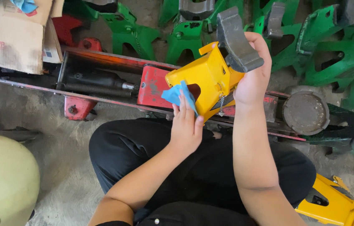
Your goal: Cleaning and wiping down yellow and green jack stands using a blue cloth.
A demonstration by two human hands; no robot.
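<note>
Wiping goes best with a steady hold, I reckon: right hand (pixel 252 81) grips the grey curved metal saddle (pixel 235 39) atop the yellow steel jack stand (pixel 208 79), held up over the lap, while left hand (pixel 187 125) presses a blue cloth (pixel 180 95) flat against its near-left face. Probably worth rotating it to reach the edges.

Jack stand held over lap, floor jack across behind it.
Left hand (pixel 186 127) presses cloth (pixel 180 94) on stand (pixel 207 77) side; right hand (pixel 253 73) grips its top. Stands row (pixel 185 35) behind jack (pixel 114 79); box (pixel 12 35) far left, another stand (pixel 338 205) right of knee.
</note>
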